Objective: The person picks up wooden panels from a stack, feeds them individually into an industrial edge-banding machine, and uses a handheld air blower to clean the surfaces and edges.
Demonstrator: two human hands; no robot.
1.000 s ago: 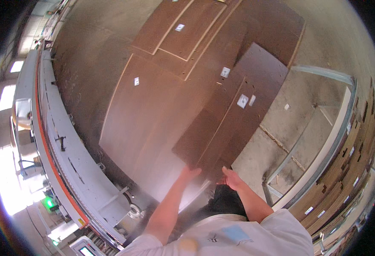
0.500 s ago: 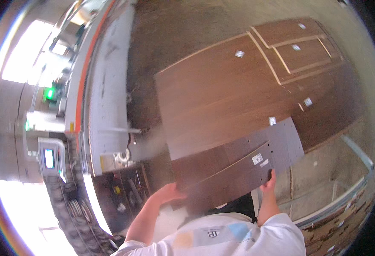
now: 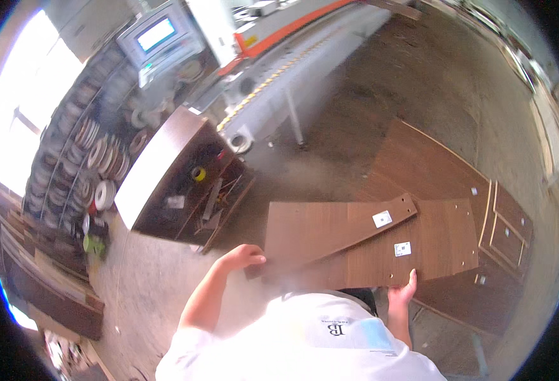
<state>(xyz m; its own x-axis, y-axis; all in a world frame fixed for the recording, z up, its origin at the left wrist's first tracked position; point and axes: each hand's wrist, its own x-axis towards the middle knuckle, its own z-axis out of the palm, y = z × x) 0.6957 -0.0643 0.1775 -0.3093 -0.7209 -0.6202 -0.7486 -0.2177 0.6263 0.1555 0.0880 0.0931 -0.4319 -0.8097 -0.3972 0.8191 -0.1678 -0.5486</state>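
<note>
A wide brown wood panel (image 3: pixel 444 235) with small holes near its right end lies across the front of my body. On top of it, at a slant, rests a narrower brown board (image 3: pixel 356 233); each bears a white label. My left hand (image 3: pixel 242 256) is closed at the left end of the boards, where blur hides exactly which edge the fingers grip. At the near right edge my right hand (image 3: pixel 403 291) grips the wide panel, thumb on its upper face and the other fingers hidden beneath.
Larger brown panels (image 3: pixel 429 155) lie stacked low beyond, to the right. A dark open-fronted cabinet (image 3: pixel 159 162) holding tape and tools stands ahead left. Behind it are a rack of rolls (image 3: pixel 98 152), a control screen (image 3: pixel 156 35) and a long orange-striped machine (image 3: pixel 292 26). Boards (image 3: pixel 44 279) lean far left.
My view has swung left, bringing the cabinet and rack of rolls nearer the middle and shifting the stacked panels right. Both hands still hold the boards, which now lie more level across the picture.
</note>
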